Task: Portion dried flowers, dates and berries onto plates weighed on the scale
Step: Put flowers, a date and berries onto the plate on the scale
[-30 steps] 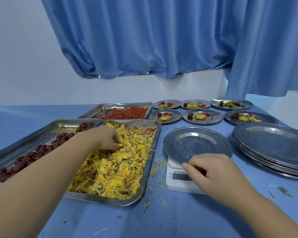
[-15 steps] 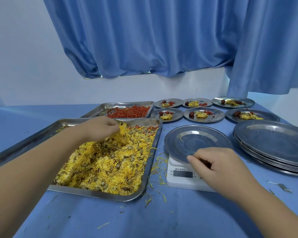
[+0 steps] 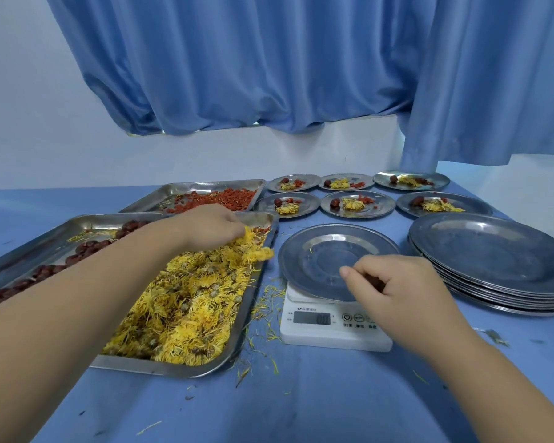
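Note:
A steel tray (image 3: pixel 186 369) heaped with yellow dried flowers (image 3: pixel 186 302) lies at the near left. My left hand (image 3: pixel 210 227) pinches a clump of these flowers above the tray's far right corner. Behind it are a tray (image 3: pixel 77 220) of dark red dates (image 3: pixel 87 247) and a tray (image 3: pixel 202 187) of orange-red berries (image 3: pixel 227 199). An empty steel plate (image 3: pixel 327 251) sits on the white scale (image 3: pixel 330 324). My right hand (image 3: pixel 397 289) hovers over the plate's near edge with curled fingers; the dark hollow between them shows nothing clearly.
Several filled plates (image 3: pixel 357 204) with a date, flowers and berries stand in two rows at the back. A stack of empty plates (image 3: pixel 493 254) is at the right. Loose petals (image 3: pixel 266 298) litter the blue table between tray and scale. A blue curtain (image 3: pixel 269 75) hangs behind.
My left hand has moved from the middle of the flower tray to its far right corner, lifting a clump of flowers. My right hand stays over the plate's near edge.

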A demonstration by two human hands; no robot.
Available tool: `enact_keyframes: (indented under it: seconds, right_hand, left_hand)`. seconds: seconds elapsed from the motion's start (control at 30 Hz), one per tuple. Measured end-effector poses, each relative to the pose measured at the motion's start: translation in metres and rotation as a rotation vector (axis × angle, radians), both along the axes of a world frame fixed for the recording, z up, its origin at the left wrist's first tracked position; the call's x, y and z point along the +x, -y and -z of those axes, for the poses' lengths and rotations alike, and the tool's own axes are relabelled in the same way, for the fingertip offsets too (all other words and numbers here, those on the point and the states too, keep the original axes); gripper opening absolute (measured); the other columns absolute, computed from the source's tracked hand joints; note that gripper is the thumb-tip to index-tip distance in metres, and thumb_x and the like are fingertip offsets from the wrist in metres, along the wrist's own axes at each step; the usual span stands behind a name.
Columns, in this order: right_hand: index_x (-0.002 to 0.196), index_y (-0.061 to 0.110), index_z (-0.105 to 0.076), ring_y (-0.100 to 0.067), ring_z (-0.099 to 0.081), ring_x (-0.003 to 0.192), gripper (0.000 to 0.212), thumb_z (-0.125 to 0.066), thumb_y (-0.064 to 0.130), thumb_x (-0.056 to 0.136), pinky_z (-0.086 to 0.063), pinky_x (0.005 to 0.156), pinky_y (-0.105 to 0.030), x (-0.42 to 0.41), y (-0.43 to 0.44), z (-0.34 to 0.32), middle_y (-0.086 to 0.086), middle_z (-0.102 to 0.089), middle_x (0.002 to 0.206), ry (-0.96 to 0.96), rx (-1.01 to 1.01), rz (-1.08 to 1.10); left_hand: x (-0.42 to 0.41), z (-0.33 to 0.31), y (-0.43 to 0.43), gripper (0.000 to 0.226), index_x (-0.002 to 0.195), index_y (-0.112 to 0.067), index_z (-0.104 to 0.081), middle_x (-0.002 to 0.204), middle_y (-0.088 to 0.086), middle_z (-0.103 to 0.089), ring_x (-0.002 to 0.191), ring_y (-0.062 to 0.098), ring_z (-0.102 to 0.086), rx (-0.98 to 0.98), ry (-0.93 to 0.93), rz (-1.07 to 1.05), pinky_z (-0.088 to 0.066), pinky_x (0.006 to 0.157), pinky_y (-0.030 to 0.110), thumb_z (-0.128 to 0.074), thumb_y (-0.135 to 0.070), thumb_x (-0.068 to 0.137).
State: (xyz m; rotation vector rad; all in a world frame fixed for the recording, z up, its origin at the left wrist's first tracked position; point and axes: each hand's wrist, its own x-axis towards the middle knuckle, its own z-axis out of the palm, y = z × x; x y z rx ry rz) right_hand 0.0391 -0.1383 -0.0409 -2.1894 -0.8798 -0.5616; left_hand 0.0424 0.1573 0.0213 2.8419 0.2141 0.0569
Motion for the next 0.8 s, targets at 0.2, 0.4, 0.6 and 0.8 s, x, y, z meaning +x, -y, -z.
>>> enact_keyframes:
  seconds: [0.2,0.4,0.6,0.8]
  right_hand:
    - [0.053,0.015,-0.040,-0.017,-0.042,0.052,0.042,-0.054,0.037,0.086,-0.036,0.050,-0.033,-0.006,-0.006,0.003,0.002,-0.039,0.046,0.030,-0.036,-0.056]
    - [0.052,0.018,-0.040,-0.017,-0.046,0.054,0.042,-0.054,0.038,0.086,-0.038,0.052,-0.033,-0.011,-0.010,0.005,0.001,-0.046,0.049,-0.017,-0.026,-0.072]
    - [0.051,0.019,-0.043,-0.015,-0.046,0.053,0.042,-0.057,0.035,0.087,-0.038,0.052,-0.033,-0.012,-0.010,0.004,0.002,-0.047,0.049,-0.039,-0.021,-0.058]
    - [0.052,0.018,-0.046,-0.016,-0.047,0.052,0.040,-0.055,0.037,0.087,-0.042,0.051,-0.036,-0.011,-0.009,0.002,0.002,-0.048,0.048,-0.035,-0.015,-0.039]
  left_hand:
    - [-0.017,-0.004,-0.038,0.039,0.094,-0.009,-0.068,0.094,0.007,-0.060,0.093,0.028,-0.063,0.045,0.018,-0.126,-0.040,0.071,0.030,-0.047,-0.042,0.097]
    - [-0.031,-0.003,-0.056,0.024,0.086,-0.020,-0.061,0.087,0.004,-0.051,0.077,0.017,-0.048,-0.034,0.042,-0.153,-0.039,0.065,0.029,-0.049,-0.039,0.095]
    - [-0.038,-0.004,-0.058,0.022,0.088,-0.020,-0.060,0.082,-0.001,-0.058,0.072,0.017,-0.052,-0.541,0.153,-0.296,-0.042,0.066,0.033,-0.058,-0.042,0.090]
    - [-0.039,0.001,-0.041,0.019,0.090,-0.017,-0.064,0.074,-0.001,-0.066,0.064,0.014,-0.061,-0.756,0.146,-0.202,-0.042,0.061,0.031,-0.058,-0.035,0.093]
